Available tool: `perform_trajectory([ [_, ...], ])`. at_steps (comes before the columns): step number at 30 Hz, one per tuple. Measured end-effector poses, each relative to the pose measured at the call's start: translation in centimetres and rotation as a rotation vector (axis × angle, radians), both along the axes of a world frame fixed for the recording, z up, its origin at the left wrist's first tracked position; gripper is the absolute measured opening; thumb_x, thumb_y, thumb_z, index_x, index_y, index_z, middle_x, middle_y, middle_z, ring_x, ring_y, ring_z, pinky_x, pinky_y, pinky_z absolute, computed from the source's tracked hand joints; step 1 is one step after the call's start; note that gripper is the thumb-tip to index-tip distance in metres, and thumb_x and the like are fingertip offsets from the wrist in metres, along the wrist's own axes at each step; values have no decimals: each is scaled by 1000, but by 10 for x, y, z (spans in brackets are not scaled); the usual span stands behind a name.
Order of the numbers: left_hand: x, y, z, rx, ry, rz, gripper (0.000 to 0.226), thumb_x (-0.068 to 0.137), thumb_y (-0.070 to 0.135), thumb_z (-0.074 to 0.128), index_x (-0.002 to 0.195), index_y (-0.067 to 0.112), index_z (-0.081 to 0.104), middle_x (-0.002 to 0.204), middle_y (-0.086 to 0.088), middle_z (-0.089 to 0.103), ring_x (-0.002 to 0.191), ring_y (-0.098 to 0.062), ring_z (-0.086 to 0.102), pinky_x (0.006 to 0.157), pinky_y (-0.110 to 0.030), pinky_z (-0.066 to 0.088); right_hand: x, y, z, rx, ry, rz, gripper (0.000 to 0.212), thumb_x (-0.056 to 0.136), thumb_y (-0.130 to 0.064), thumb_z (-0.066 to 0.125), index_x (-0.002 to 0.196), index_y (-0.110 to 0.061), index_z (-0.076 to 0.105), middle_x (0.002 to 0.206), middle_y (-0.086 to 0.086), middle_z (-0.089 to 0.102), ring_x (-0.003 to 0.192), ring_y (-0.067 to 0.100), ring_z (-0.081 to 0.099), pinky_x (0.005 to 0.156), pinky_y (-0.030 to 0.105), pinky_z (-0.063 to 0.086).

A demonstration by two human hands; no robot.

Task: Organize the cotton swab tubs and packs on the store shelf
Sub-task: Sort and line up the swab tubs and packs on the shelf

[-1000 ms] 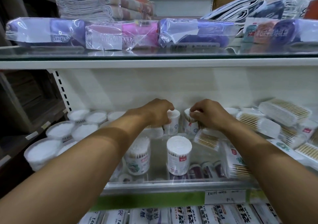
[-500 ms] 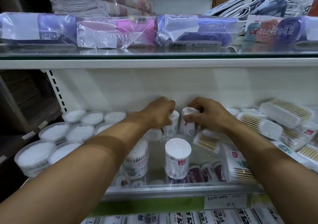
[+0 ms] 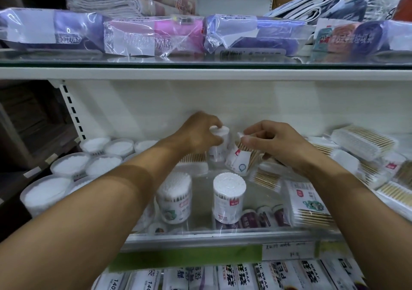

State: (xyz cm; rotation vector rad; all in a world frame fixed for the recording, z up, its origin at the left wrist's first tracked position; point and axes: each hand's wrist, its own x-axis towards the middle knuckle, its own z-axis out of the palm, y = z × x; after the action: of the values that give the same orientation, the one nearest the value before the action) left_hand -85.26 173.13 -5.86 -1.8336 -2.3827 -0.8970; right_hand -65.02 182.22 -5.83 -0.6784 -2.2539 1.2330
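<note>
At the back of the glass shelf (image 3: 200,230) my left hand (image 3: 198,132) grips an upright clear swab tub (image 3: 219,148) near its top. Beside it my right hand (image 3: 274,142) holds a second small swab tub (image 3: 238,160), tilted with its top leaning left toward the first. Two taller round tubs stand free nearer the front: one with white tips on the left (image 3: 175,198) and one with a red label on the right (image 3: 228,197). Flat packs of wooden swabs (image 3: 363,142) lie piled at the right, and another pack (image 3: 305,205) lies by the front edge.
Wide round tubs of white cotton (image 3: 69,164) fill the shelf's left part. Bagged purple and pink goods (image 3: 153,36) lie on the glass shelf above. Boxed wrap rolls (image 3: 240,276) line the shelf below. A price tag (image 3: 289,249) sits on the front rail.
Both hands have lifted slightly. The right hand's tub has tipped from near upright to leaning left, and the left hand's tub has risen at the shelf back.
</note>
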Motion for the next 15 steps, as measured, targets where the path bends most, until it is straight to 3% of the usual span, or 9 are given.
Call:
perform_trajectory([
  [5, -7, -9, 13, 116, -151, 58, 38, 81, 27, 76, 117, 17, 67, 111, 0, 65, 98, -14, 60, 79, -21, 41, -11, -5, -12, 25, -47, 32, 33, 75, -42, 77, 104, -29, 66, 95, -4, 72, 88, 15, 68, 76, 34, 56],
  [9, -11, -17, 14, 149, -318, 49, 34, 79, 25, 77, 111, 17, 69, 102, -1, 69, 91, -18, 66, 80, -33, 55, -23, -11, -24, 100, -113, 79, 28, 75, -34, 79, 101, -32, 68, 93, -9, 73, 88, 11, 68, 86, 40, 56],
  [12, -13, -22, 12, 143, -487, 18, 34, 81, 20, 77, 113, 16, 67, 102, -6, 67, 91, -24, 68, 80, -44, 59, -26, -14, -25, 127, -156, 92, 25, 76, -34, 78, 100, -36, 69, 92, -16, 71, 87, 4, 66, 86, 34, 55],
  [15, -12, -24, 12, 125, -557, -4, 36, 81, 18, 77, 115, 15, 66, 109, -9, 64, 90, -23, 69, 75, -38, 61, -24, -16, -24, 148, -180, 131, 24, 78, -34, 77, 101, -37, 69, 97, -18, 69, 93, 2, 64, 84, 26, 52],
])
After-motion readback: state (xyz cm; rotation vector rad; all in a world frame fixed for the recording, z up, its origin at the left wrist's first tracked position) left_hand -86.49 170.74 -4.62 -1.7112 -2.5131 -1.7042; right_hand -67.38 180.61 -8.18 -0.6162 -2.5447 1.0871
